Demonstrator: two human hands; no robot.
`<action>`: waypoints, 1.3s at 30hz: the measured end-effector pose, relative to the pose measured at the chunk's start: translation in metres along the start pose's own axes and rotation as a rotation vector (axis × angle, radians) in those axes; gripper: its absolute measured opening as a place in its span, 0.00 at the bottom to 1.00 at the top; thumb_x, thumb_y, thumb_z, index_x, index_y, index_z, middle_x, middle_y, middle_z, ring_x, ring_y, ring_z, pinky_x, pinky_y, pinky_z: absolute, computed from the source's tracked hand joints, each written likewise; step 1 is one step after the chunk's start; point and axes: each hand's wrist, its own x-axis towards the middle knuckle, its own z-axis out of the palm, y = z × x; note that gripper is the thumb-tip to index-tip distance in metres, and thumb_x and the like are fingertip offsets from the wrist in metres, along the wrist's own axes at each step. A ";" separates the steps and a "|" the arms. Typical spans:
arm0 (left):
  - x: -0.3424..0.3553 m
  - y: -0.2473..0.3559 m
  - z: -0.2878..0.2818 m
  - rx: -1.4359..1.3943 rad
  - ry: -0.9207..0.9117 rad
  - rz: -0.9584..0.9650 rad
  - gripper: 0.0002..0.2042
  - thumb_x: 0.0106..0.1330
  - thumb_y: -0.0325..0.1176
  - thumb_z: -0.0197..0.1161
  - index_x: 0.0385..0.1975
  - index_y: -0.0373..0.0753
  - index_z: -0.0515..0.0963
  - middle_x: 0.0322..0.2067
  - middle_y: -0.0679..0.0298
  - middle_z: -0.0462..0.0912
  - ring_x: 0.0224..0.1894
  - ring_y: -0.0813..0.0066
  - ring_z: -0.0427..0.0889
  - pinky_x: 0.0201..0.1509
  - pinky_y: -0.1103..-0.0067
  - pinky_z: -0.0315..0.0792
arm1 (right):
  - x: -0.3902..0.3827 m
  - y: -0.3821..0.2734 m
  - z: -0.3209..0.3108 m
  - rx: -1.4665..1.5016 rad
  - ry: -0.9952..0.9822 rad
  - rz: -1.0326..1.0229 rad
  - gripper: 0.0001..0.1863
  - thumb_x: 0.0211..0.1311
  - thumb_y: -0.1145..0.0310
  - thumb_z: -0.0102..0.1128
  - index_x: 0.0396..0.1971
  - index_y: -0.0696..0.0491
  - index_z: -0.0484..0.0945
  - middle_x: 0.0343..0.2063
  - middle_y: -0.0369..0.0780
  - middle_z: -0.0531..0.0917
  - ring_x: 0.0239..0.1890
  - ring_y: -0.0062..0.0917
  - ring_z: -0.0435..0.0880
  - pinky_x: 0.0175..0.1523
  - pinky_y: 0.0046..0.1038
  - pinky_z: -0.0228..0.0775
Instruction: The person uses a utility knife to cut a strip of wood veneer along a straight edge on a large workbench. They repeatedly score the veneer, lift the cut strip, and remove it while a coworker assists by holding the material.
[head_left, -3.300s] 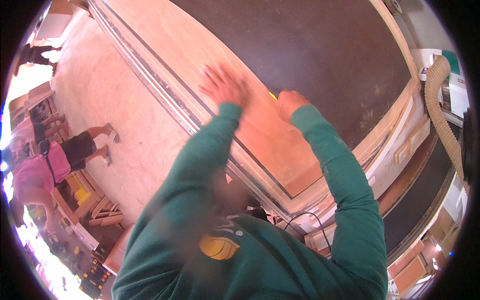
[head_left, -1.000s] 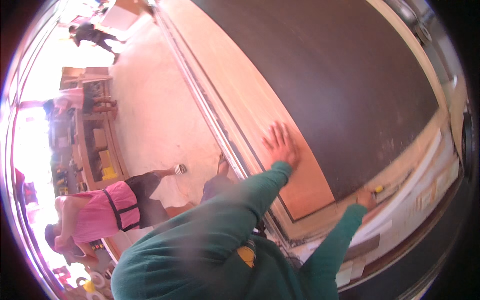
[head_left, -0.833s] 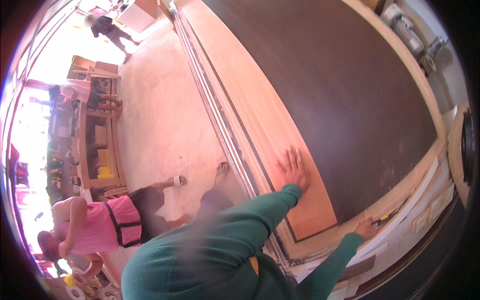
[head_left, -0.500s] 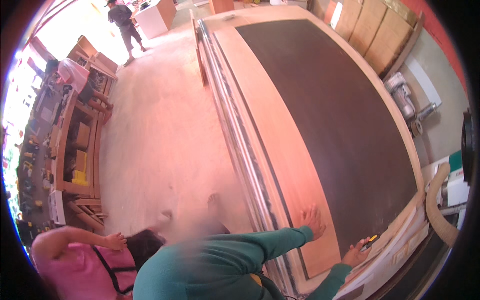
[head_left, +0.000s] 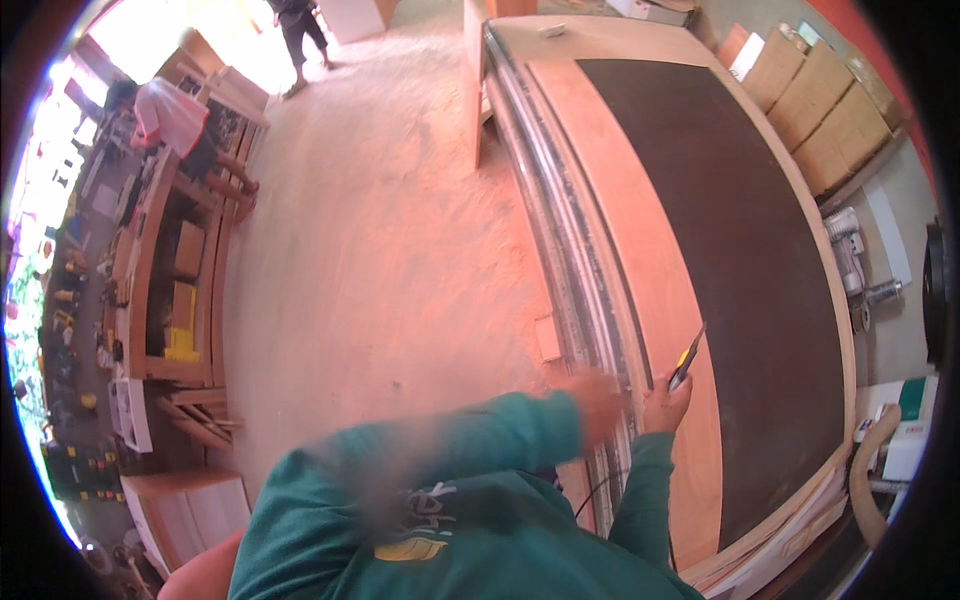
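My right hand [head_left: 667,402] is curled round the yellow-black knife [head_left: 682,370]; probably light, stiff, tip brittle: handle grip only. Left hand [head_left: 597,405] blurred, can't tell finger spread or hold.

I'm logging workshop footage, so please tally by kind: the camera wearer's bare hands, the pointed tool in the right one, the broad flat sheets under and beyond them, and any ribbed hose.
Bare hands, left hand (blurred) and right hand: 2
Slim yellow-and-black pointed tool: 1
Flat sheets, pale wood sheet and dark brown sheet: 2
Beige ribbed hose: 1
Total: 6
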 end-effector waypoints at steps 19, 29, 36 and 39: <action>0.122 -0.277 -0.226 -0.565 0.350 0.363 0.25 0.72 0.47 0.65 0.61 0.36 0.76 0.62 0.38 0.74 0.66 0.38 0.72 0.74 0.53 0.64 | 0.215 -0.054 0.115 -0.084 0.012 -0.251 0.09 0.79 0.66 0.49 0.46 0.55 0.73 0.24 0.34 0.75 0.17 0.16 0.73 0.19 0.25 0.67; 0.400 -0.626 -0.121 -0.365 0.612 -0.703 0.37 0.76 0.55 0.55 0.74 0.30 0.63 0.80 0.35 0.40 0.82 0.35 0.44 0.80 0.41 0.46 | 0.363 -0.143 0.289 -0.358 -0.037 0.126 0.13 0.77 0.64 0.50 0.49 0.59 0.74 0.30 0.46 0.82 0.31 0.35 0.85 0.40 0.39 0.77; 0.514 -0.738 -0.107 -0.312 0.691 -0.824 0.42 0.75 0.56 0.52 0.79 0.31 0.52 0.81 0.39 0.37 0.84 0.42 0.32 0.79 0.36 0.29 | 0.552 -0.205 0.436 -0.422 -0.172 0.016 0.16 0.77 0.61 0.53 0.49 0.60 0.75 0.34 0.57 0.84 0.39 0.57 0.85 0.44 0.51 0.75; 0.527 -0.749 -0.097 -0.223 0.649 -0.865 0.44 0.75 0.58 0.49 0.81 0.32 0.46 0.81 0.40 0.38 0.84 0.42 0.33 0.78 0.34 0.28 | 0.630 -0.210 0.490 -0.507 -0.243 -0.044 0.17 0.77 0.60 0.53 0.48 0.60 0.75 0.34 0.58 0.85 0.40 0.60 0.84 0.44 0.55 0.74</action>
